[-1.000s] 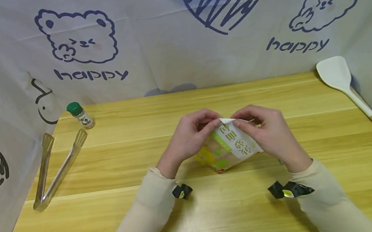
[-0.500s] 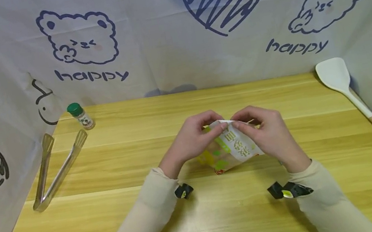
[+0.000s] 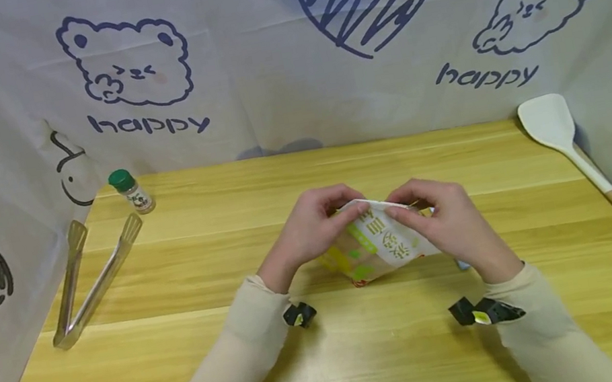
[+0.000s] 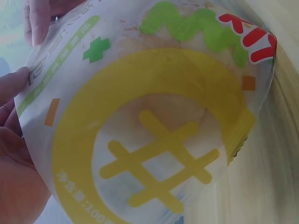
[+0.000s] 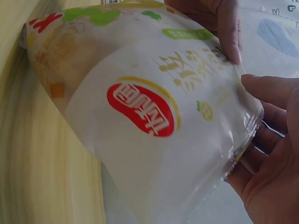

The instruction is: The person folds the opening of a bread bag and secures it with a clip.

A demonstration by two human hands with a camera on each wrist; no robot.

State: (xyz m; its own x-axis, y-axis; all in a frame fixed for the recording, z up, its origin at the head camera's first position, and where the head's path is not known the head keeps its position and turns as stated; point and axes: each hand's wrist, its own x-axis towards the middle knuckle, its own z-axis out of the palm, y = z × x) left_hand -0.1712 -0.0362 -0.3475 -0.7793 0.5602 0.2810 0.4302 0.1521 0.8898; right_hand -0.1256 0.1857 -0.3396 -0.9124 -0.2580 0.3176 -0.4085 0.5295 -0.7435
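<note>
Jointly, the left hand [image 3: 317,224] and right hand [image 3: 444,213] pinch the upper edge of a white-and-yellow, pillow-shaped plastic packet [image 3: 382,244], presumably to keep it taut.

Both arms reach forward in cream sleeves [image 3: 253,309] that end at the wrists. In the head view the left forearm [image 3: 222,376] comes in from 7 o'clock and slants toward 1 o'clock; the right forearm [image 3: 552,332] comes in from 5 o'clock and slants toward 11. The left grip [image 3: 306,228] and right grip [image 3: 452,220] face each other, near but apart, the right one at about 3 o'clock from the left. Each pinches between thumb and bent fingers. The left thumb [image 3: 347,216] points to 2 o'clock, the right thumb [image 3: 411,219] to 10. Bent index fingers arch above both thumbs.
</note>
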